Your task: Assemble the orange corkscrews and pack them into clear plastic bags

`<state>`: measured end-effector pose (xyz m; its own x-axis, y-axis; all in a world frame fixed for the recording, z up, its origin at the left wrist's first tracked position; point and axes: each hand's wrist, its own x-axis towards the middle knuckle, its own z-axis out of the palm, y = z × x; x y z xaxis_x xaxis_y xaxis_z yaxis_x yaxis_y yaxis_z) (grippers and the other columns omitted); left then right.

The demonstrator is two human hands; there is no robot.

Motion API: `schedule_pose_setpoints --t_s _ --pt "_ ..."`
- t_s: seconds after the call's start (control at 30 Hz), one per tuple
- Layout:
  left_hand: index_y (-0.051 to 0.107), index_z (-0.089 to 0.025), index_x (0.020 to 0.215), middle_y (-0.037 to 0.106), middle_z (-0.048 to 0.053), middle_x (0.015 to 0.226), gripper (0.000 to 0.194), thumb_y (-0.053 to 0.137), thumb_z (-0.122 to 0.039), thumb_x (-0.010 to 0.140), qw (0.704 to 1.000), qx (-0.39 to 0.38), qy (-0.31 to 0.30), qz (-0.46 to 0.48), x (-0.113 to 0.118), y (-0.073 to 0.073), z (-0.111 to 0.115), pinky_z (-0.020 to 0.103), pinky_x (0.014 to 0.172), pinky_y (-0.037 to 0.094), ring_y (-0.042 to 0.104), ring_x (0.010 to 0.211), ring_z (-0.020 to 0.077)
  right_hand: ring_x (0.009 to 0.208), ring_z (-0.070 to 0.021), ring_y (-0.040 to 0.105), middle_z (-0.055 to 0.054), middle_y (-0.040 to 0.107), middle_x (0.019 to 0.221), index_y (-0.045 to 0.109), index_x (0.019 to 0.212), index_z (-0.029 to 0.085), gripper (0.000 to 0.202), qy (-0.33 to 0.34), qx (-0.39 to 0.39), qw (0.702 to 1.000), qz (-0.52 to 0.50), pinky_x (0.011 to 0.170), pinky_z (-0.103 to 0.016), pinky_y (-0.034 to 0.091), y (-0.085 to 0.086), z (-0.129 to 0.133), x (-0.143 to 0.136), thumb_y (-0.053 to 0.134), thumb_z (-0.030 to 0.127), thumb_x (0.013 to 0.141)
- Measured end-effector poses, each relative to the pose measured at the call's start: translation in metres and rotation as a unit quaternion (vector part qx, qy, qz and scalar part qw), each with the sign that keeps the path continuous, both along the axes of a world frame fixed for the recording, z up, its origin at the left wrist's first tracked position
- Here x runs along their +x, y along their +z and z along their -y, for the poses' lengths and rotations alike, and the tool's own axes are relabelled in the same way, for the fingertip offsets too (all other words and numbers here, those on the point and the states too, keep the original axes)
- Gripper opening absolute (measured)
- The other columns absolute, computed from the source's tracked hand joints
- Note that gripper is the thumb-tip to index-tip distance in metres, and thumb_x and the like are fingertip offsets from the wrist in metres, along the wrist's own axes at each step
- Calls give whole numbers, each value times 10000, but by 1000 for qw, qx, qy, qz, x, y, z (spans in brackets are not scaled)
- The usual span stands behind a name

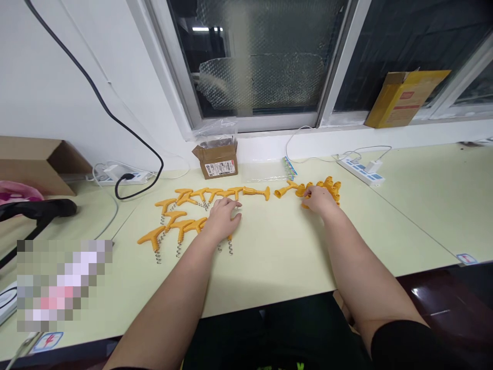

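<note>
Head view: left hand [221, 220] spread-fingered by ten-plus corkscrews [181, 226]; right hand [320, 199] at several caps [329, 183], pinch unclear; carton label [221, 168] unreadable

The pale yellow-green worktop [269, 252] carries yellow T-handled corkscrews [151, 237] in two uneven rows on the left, their metal spirals mostly pointing near. Right of centre, yellow plastic sleeves [329, 184] lie clustered together. Along the far edge stand a small labelled carton [219, 160], a clear plastic bag [256, 172] beside it and, farther right, a white power strip [360, 171]. A larger cardboard box [29, 159] sits far left.
</note>
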<state>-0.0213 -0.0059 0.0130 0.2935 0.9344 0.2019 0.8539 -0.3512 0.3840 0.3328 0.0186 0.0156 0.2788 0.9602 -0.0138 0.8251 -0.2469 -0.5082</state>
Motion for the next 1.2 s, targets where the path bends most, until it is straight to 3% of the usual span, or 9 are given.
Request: schedule_pose_setpoints --t_s 0.17,0.33,0.5,0.6,0.73,0.87,0.97,1.07,1.2 --pt "697 -253 1233 638 89 1239 348 569 -321 916 1000 -4 -3 0 1 -2 0 501 1139 411 504 1269 328 980 -309 644 -142 651 1154 699 1077 218 346 17 102 994 28 817 -427 507 1 8 -14 716 208 732" --pt "697 -251 1230 631 93 1248 344 567 -328 922 1000 -15 -10 0 5 -1 3 503 1132 415 500 1267 329 1192 -306 597 -144 621 1269 656 1261 193 405 236 184 954 12 1051 -443 469 -6 16 -63 663 261 862" --pt "698 -262 1217 627 94 1253 326 582 -327 919 1000 -21 -16 0 10 0 6 495 1118 429 504 1278 329 1396 -339 463 -178 510 1537 547 1460 150 573 331 168 927 58 1182 -490 358 -24 10 -101 641 260 905" --pt "696 -262 1217 629 92 1242 326 578 -316 918 1000 -18 -21 -3 11 1 7 494 1114 434 509 1274 325 1433 -358 424 -200 465 1593 503 1501 113 601 335 134 929 81 1202 -512 319 -30 6 -108 615 318 947" --pt "692 -258 1223 632 95 1240 331 578 -306 917 999 -19 -26 -3 12 1 8 492 1114 437 507 1277 320 1310 -349 519 -203 640 1376 576 1422 112 522 329 116 934 80 1123 -483 395 -26 7 -103 627 315 944" --pt "693 -253 1222 640 97 1232 328 580 -297 918 999 -21 -33 4 13 3 10 483 1115 439 515 1273 314 952 -255 661 -121 732 1027 648 1319 162 406 333 83 939 27 864 -368 487 -17 15 -94 636 290 933" --pt "693 -246 1222 645 99 1230 324 579 -293 923 999 -25 -39 9 14 5 12 477 1120 436 517 1279 309 738 -210 636 -30 702 788 663 1299 228 366 316 60 947 1 689 -310 431 -11 21 -91 628 330 949" --pt "692 -246 1224 644 100 1238 323 586 -292 922 999 -28 -39 14 14 6 13 478 1121 435 517 1290 309 780 -235 657 -56 730 840 668 1314 238 423 287 54 956 29 677 -313 414 -9 22 -93 685 370 913" --pt "695 -243 1219 644 99 1223 319 588 -288 922 999 -25 -42 23 14 5 12 475 1116 437 524 1276 310 821 -265 665 -108 746 893 746 1008 225 186 270 27 959 85 670 -331 403 -10 22 -97 705 358 884"
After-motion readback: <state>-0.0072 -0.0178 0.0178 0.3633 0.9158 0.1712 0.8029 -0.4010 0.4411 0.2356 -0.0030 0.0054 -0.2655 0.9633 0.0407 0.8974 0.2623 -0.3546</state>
